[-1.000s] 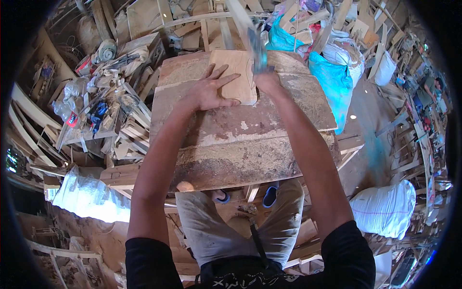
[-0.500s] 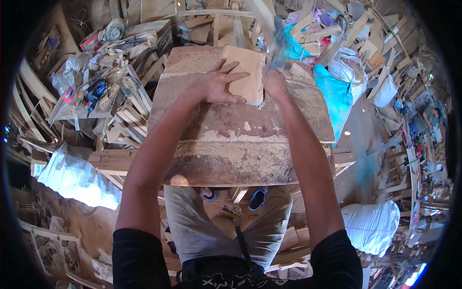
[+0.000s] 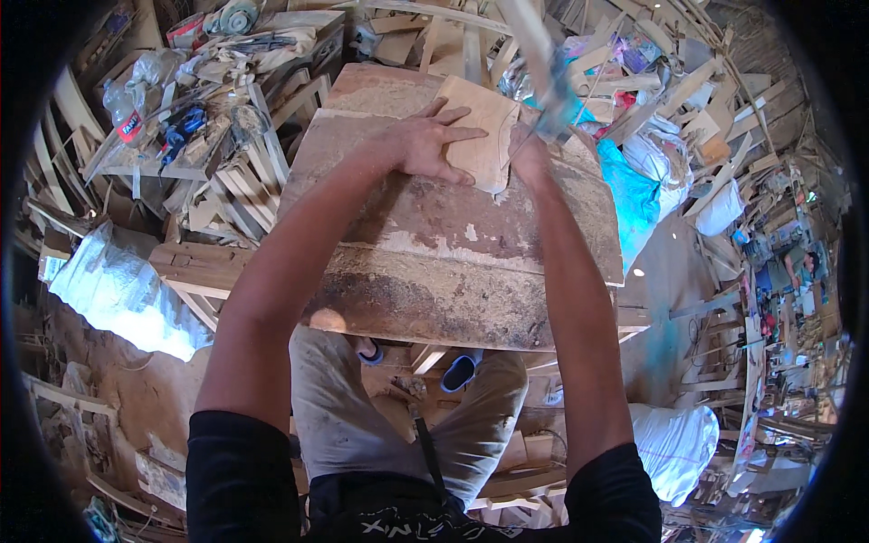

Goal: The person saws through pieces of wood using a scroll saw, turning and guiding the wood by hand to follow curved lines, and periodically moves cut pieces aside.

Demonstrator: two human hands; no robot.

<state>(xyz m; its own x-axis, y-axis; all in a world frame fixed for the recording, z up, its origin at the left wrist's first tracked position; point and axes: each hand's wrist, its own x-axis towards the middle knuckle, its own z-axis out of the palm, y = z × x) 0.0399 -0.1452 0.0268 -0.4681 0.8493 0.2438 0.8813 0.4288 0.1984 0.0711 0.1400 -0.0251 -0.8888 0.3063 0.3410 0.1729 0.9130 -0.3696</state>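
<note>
A flat, pale wooden board (image 3: pixel 482 136) lies near the far edge of the worn wooden worktable (image 3: pixel 434 303). My left hand (image 3: pixel 425 147) presses on its left part, open, fingers spread over the surface. At the board's right edge is my right hand (image 3: pixel 529 161), its fingers curled in and closed against that edge; the fingertips are partly hidden. A dark curved line runs along the board's right side. Just beyond my right hand is a blurred upright part (image 3: pixel 550 95), bluish at its lower end and pale wood-coloured above; its kind is too smeared to tell.
Sawdust covers parts of the tabletop. To the left, a cluttered bench (image 3: pixel 181 170) carries a plastic bottle (image 3: pixel 124 113) and a blue-black power tool (image 3: pixel 184 131). Turquoise sacking (image 3: pixel 632 195) hangs beside the right edge. Wood offcuts (image 3: pixel 701 127) pile up behind it. A person (image 3: pixel 801 264) is far right.
The whole view has shifted and turned slightly. Both hands keep nearly the same pose on the board, which sits slightly nearer me relative to the table's far edge.
</note>
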